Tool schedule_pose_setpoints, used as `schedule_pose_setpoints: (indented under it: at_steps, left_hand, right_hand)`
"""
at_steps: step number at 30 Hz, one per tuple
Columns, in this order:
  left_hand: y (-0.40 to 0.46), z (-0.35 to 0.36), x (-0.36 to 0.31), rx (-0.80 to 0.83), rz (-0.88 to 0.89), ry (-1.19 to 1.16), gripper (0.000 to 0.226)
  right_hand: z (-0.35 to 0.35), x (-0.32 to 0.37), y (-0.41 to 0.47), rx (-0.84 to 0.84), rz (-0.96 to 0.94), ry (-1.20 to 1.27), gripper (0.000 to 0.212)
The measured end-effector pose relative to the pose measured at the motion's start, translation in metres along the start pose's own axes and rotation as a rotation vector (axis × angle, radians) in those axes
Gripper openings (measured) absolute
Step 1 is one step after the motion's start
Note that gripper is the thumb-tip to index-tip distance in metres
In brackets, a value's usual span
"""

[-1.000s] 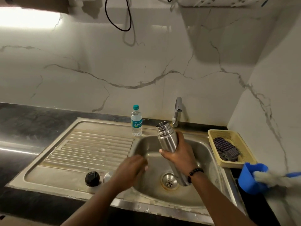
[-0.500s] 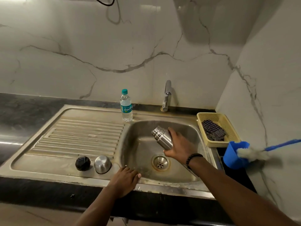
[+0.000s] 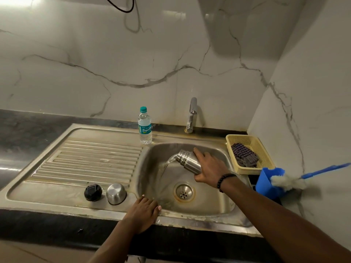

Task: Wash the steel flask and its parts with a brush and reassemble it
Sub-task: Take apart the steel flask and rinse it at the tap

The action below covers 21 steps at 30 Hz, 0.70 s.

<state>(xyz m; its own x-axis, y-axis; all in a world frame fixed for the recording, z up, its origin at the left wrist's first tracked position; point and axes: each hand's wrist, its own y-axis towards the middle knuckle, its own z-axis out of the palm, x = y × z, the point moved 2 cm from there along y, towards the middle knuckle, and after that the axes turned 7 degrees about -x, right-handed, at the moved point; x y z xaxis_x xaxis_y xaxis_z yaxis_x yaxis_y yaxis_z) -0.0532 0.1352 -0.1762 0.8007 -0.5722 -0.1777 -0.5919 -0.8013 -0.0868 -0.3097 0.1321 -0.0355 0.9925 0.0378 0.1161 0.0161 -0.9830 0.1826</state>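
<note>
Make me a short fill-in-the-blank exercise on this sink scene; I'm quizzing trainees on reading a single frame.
1. The right hand tips the steel flask so that ____ pours from its mouth into the sink basin.
2. The left hand rests on the sink's front ____.
3. The black stopper and the steel cap sit on the ____ beside the basin.
4. The brush rests in a ____ holder.

Missing words: water; edge; drainboard; blue
</note>
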Motion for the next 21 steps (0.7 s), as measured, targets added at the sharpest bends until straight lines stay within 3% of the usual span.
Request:
schedule_pose_setpoints:
  at_steps: [5,9,17,21]
  left_hand:
    - [0.001,-0.003,-0.001,-0.027,0.021,0.059,0.115]
    - [0.001,-0.008,-0.003,-0.006,0.027,0.059,0.092]
    - [0.012,-0.007,-0.003,0.047,0.069,0.121,0.08]
    - [0.017,-0.004,-0.004,0.054,0.074,0.11,0.095]
  right_hand:
    - [-0.009,-0.004,0.011,-0.054,-0.041,-0.042,0.09]
    - [-0.016,-0.006,0.016,-0.052,-0.055,-0.049,0.087]
    - [-0.025,-0.013,0.024,-0.089,-0.074,-0.123,0.089]
    - [-0.031,-0.017,0.026,-0.086,-0.089,-0.139,0.091]
